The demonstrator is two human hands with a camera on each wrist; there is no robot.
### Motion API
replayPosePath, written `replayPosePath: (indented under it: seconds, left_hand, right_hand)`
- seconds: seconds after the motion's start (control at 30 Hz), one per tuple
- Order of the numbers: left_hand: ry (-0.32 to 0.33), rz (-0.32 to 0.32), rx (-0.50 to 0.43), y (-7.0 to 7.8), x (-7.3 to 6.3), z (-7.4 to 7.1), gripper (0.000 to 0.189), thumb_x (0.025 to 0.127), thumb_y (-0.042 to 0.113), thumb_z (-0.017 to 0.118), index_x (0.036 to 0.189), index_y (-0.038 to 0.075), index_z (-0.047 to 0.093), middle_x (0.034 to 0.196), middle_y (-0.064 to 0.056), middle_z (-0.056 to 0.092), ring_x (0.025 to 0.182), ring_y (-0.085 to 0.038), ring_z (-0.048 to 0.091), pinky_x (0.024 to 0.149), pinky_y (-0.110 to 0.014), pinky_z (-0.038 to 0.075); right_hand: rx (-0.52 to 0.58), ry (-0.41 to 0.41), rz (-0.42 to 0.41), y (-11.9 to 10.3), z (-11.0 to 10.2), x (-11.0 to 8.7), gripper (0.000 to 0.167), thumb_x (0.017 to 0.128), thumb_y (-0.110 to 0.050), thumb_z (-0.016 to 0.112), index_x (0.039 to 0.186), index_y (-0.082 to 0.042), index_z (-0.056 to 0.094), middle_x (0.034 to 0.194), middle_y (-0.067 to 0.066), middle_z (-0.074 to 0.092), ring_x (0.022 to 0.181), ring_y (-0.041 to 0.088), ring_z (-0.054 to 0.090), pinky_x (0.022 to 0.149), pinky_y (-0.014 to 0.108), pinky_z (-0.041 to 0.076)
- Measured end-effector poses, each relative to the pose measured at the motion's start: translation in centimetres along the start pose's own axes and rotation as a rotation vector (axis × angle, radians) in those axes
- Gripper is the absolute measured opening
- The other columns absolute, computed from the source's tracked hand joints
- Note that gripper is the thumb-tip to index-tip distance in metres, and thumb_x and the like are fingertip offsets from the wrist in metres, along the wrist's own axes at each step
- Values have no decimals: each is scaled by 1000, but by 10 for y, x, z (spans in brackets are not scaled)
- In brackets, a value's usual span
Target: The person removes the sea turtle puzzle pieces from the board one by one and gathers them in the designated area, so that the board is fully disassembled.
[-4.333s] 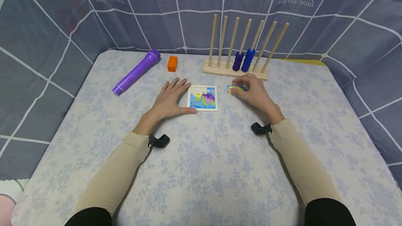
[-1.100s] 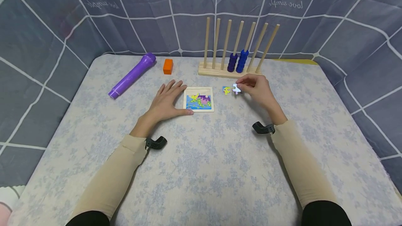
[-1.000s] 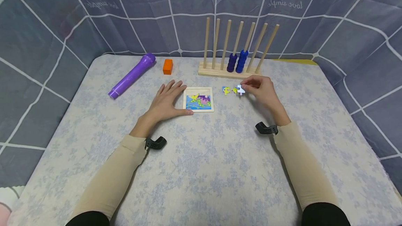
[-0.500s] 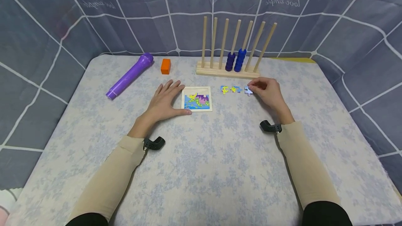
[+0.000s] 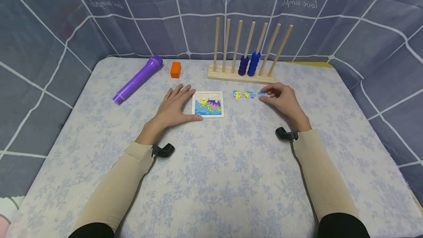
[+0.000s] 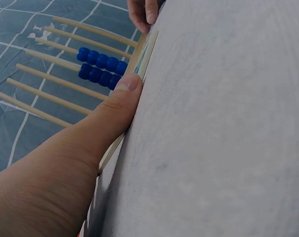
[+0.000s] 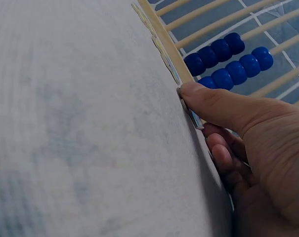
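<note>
My left hand (image 5: 172,107) lies with fingers spread along the left side of a small framed jigsaw puzzle (image 5: 222,104); its thumb touches the lower edge. Inside the white frame is a blue, purple and yellow picture, with a bare strip along the top. My right hand (image 5: 282,100) pinches a blue jigsaw piece (image 5: 261,93) between thumb and fingers, low at the table. In the right wrist view, the thumb presses on the piece's (image 7: 194,118) edge. Left of it lie a yellow-and-blue piece (image 5: 237,94) and another piece (image 5: 249,94), picture side up.
Behind the pieces stands a wooden peg rack (image 5: 231,75) with dark blue beads (image 5: 243,65) and brighter blue beads (image 5: 253,64) on two pegs. A purple microphone-shaped tube (image 5: 138,79) and an orange block (image 5: 176,70) lie at the back left. Grey checked cloth (image 5: 158,32) hangs behind.
The right hand has moved right with a piece, which showed its pale back and now shows blue. The other pieces now lie apart in a row. The left hand stays by the frame.
</note>
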State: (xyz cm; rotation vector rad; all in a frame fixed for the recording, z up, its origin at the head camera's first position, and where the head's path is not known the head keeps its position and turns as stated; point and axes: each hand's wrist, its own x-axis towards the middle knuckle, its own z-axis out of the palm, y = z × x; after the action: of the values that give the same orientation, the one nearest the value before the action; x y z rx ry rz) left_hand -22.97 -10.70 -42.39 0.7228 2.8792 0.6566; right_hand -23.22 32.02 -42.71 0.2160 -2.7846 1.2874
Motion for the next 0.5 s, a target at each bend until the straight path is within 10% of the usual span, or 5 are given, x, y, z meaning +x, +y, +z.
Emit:
replayPosePath:
  seconds: [0.5]
  left_hand:
    - [-1, 1, 0, 1, -1, -1, 112, 80, 69, 81, 167, 18, 32, 177, -7, 20, 166, -31, 6, 134, -53, -4]
  right_hand:
    - [-71, 43, -17, -4, 1, 2, 31, 96, -28, 79, 118, -7, 76, 111, 12, 68, 92, 17, 63, 80, 18, 50]
